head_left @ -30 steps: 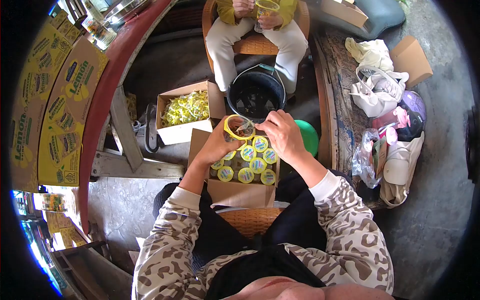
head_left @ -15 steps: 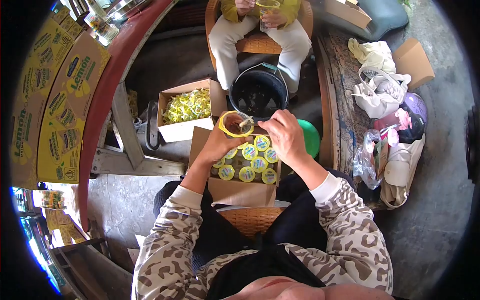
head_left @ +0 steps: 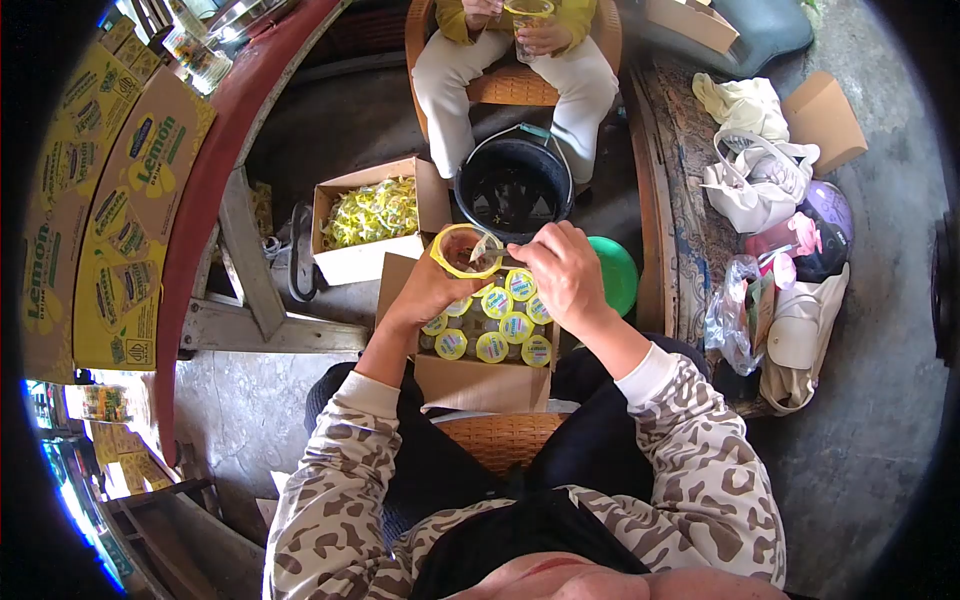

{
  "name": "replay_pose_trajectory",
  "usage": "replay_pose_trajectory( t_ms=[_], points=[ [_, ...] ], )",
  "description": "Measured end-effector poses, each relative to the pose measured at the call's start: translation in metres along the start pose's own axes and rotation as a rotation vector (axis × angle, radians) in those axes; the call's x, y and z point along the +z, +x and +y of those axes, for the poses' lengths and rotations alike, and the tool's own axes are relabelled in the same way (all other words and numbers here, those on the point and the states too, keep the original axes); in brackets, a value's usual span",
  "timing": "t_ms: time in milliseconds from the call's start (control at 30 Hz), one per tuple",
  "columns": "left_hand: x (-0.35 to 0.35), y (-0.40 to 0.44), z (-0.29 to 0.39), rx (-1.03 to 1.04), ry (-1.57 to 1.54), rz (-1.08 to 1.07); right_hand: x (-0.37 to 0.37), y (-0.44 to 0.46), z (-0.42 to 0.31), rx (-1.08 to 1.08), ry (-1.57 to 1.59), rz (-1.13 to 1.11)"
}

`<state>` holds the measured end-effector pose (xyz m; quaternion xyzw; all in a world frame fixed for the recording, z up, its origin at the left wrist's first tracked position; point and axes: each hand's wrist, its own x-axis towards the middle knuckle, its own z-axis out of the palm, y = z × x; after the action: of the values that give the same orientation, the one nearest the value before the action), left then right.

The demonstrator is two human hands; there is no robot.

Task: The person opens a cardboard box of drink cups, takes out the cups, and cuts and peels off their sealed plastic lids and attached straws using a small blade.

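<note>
My left hand [head_left: 430,290] is wrapped round a clear plastic cup with a yellow rim [head_left: 464,250], tilted above the open carton. Some reddish-brown stuff shows inside it. At the cup's right side, my right hand [head_left: 565,268] pinches a thin tool, seemingly a knife or spoon, whose tip reaches over the cup's mouth with a pale scrap on it. Below both hands, an open cardboard carton [head_left: 480,388] holds several cups with yellow lemon-print lids [head_left: 516,328]. Just beyond the cup stands a black bucket [head_left: 514,185] with dark liquid.
A box of yellow strips [head_left: 371,215] stands left of the bucket. Another person [head_left: 515,70] sits opposite with a cup. A green lid [head_left: 612,275] lies right of my hands. Bags [head_left: 760,190] lie at the right; lemon-drink cartons [head_left: 140,220] stand on the red-edged table at left.
The pale scrap at the tool's tip has moved slightly over the cup's right side. Both hands keep their holds and have shifted only slightly.
</note>
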<state>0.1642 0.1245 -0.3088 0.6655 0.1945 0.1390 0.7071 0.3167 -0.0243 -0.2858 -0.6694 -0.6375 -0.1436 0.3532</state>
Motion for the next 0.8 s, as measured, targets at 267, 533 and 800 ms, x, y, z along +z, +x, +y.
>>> replay_pose_trajectory(
  t_ms=[267,533,800],
  points=[
    [0.002,0.0,-0.005,0.167,0.308,0.116,0.012,-0.006,0.016,0.327,0.379,-0.024],
    [0.0,0.0,-0.002,0.13,0.304,0.098,0.009,-0.005,0.017,0.324,0.432,-0.029],
    [-0.014,-0.004,0.003,0.028,0.172,0.044,0.008,-0.005,0.027,0.427,0.589,0.032]
  ],
)
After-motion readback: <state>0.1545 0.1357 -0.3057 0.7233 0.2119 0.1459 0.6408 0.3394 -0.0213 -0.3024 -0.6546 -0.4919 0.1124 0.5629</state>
